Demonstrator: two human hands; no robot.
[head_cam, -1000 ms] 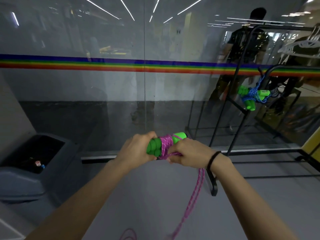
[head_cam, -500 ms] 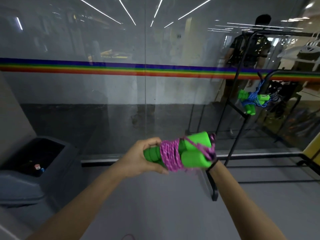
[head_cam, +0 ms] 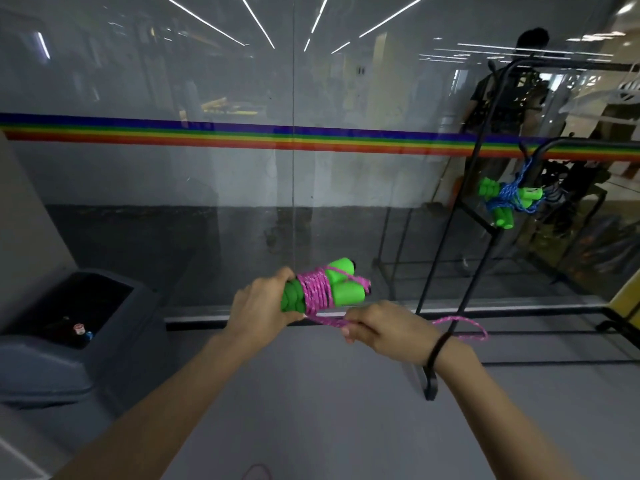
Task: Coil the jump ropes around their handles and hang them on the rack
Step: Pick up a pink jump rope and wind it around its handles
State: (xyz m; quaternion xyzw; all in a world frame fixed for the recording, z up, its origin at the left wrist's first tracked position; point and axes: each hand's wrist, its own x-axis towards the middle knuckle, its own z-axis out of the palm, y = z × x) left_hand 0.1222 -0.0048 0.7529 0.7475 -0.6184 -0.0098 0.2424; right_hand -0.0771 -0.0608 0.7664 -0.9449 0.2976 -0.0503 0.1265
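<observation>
My left hand grips the near end of two green foam handles held side by side, with pink rope coiled tightly round their middle. My right hand is below and to the right of the handles and pinches the loose pink rope just past the coil. A free loop of that rope trails out to the right of my wrist. A blue jump rope wound on green handles hangs from the black rack at the right.
A glass wall with a rainbow stripe stands straight ahead. A grey bin sits on the floor at the left. The rack's black foot lies on the floor near my right wrist. A person's reflection shows in the glass.
My right hand came from behind the handles to below them, drawing the pink rope out to the right. The long rope hanging to the floor is now a short loop.
</observation>
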